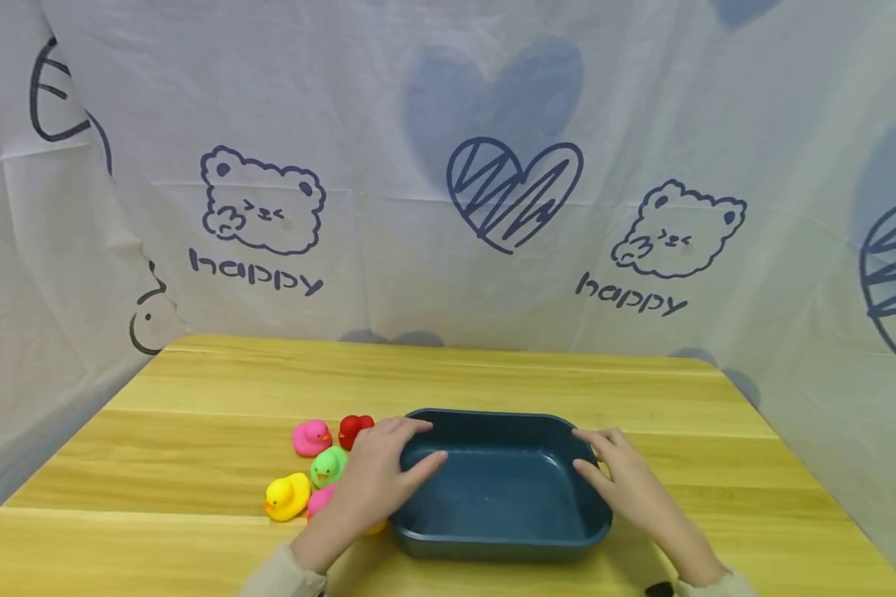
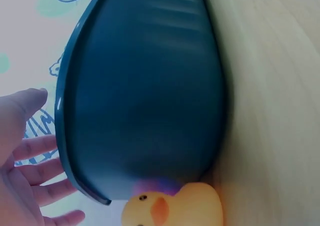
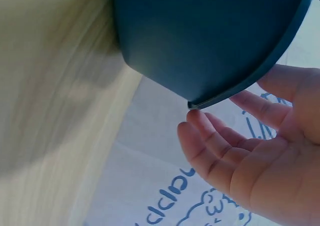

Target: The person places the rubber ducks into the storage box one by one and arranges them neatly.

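Observation:
A dark blue, rounded rectangular basin (image 1: pixel 493 546) stands on the wooden table, with nothing inside it. At its left end is my left hand (image 1: pixel 379 473), fingers spread and fairly straight, thumb reaching over the rim. My right hand (image 1: pixel 629 485) is at the opposite end, its thumb and fingers loosely bent about the rim; the right wrist view shows fingertips (image 3: pixel 194 117) at or very near the rim's edge. Neither hand plainly grips the basin. Left of it sit small rubber ducks: yellow (image 1: pixel 289 497), green (image 1: pixel 328 466), red (image 1: pixel 354 430) and pink (image 1: pixel 312 438), some partly hidden by my left hand.
Another pink duck (image 1: pixel 320 500) shows beside my left wrist. An orange-yellow duck (image 2: pixel 200 208) sits close against the basin's outer wall. A white cloth (image 1: pixel 388 249) printed with bears and hearts hangs behind the wooden table (image 1: pixel 717 439).

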A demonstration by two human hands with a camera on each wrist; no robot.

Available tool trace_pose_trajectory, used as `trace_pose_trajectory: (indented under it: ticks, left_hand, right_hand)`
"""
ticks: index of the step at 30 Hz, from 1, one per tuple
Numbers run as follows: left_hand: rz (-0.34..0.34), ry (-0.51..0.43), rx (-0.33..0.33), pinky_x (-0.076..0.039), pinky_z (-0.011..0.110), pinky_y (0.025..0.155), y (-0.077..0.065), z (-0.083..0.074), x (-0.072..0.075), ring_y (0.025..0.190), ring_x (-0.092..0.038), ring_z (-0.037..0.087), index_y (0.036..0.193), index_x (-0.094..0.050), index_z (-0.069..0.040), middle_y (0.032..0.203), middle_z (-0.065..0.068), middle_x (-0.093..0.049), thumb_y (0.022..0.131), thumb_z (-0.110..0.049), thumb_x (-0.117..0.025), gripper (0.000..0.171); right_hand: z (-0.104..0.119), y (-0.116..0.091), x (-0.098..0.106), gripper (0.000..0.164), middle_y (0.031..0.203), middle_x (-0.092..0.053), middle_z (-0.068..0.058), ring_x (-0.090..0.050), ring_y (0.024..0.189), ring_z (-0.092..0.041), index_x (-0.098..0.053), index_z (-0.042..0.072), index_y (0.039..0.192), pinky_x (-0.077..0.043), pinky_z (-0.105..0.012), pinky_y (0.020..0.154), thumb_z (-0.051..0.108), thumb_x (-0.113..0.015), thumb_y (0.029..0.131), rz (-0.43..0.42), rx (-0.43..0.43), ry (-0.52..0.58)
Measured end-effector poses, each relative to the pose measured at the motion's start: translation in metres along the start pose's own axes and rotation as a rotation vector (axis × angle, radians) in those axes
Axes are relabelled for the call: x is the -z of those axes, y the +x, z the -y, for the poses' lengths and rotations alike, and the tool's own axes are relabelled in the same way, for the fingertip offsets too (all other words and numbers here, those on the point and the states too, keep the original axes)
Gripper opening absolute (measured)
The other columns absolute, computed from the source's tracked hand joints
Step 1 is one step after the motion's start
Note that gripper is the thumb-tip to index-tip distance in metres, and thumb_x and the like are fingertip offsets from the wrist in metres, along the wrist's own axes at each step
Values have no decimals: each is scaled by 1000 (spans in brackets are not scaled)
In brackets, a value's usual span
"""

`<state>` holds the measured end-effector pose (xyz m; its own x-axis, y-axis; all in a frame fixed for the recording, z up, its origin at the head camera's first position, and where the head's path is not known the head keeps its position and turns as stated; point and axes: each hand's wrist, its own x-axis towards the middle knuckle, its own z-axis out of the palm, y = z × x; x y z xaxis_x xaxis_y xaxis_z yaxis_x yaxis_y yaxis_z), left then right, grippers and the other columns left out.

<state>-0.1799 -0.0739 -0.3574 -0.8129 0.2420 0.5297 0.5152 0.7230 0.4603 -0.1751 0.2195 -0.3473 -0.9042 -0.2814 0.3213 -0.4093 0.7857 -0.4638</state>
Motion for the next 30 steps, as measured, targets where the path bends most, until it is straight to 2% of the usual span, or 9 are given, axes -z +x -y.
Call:
trace_pose_trajectory:
  ticks: [6, 9, 11, 14, 17, 24, 30]
  left_hand:
    - [-16, -105, 10, -46, 37, 82, -3, 6, 4, 94, -56, 19, 100, -65, -8, 98, 2, -64, 76, -24, -71, 29]
    - [-27, -156, 5, -48, 33, 78, -4, 9, 6, 91, -57, 16, 98, -66, -8, 96, 0, -64, 76, -19, -72, 25]
    - [-32, -195, 1, -48, 33, 77, -4, 10, 8, 89, -57, 15, 97, -66, -8, 94, 0, -64, 76, -17, -71, 23]
    - [-27, -255, 4, -49, 33, 76, -5, 11, 11, 87, -58, 14, 95, -66, -8, 93, 0, -65, 76, -13, -71, 20]
    - [-4, -290, 38, -48, 32, 77, -7, 13, 14, 86, -58, 13, 94, -66, -7, 91, 0, -65, 77, -12, -70, 18]
    - [35, -367, 104, -49, 33, 74, -14, 19, 21, 85, -58, 15, 96, -66, -9, 90, -2, -65, 80, -17, -67, 18]
    - [75, -441, 134, -48, 35, 75, -16, 26, 30, 86, -58, 15, 99, -65, -6, 92, 3, -65, 81, -20, -66, 22]
  right_hand:
    - [-10, -2, 2, 30, 97, -55, -16, -50, 70, -16, -57, -6, 110, -44, -29, 59, 0, -62, 81, -3, -10, 35]
    - [-15, -1, 3, 28, 91, -56, -13, -51, 68, -15, -58, -6, 108, -44, -27, 56, -2, -62, 80, 28, -27, 82]
    - [-18, -1, 5, 28, 87, -56, -11, -52, 65, -16, -57, -7, 109, -44, -26, 53, -1, -60, 81, 75, -53, 145]
    - [-24, 0, 6, 30, 82, -53, -9, -50, 60, -16, -52, -10, 113, -45, -29, 49, 1, -57, 85, 163, -111, 300]
    - [-29, 1, 7, 36, 79, -51, -8, -49, 57, -16, -47, -14, 118, -46, -32, 50, 2, -55, 86, 214, -167, 448]
    - [-38, 2, 6, 50, 76, -52, -8, -50, 56, -15, -36, -15, 126, -46, -29, 50, 6, -58, 86, 235, -246, 620]
    - [-46, 0, 5, 55, 77, -54, -8, -51, 54, -12, -32, -17, 126, -47, -27, 51, 7, -59, 85, 252, -253, 741]
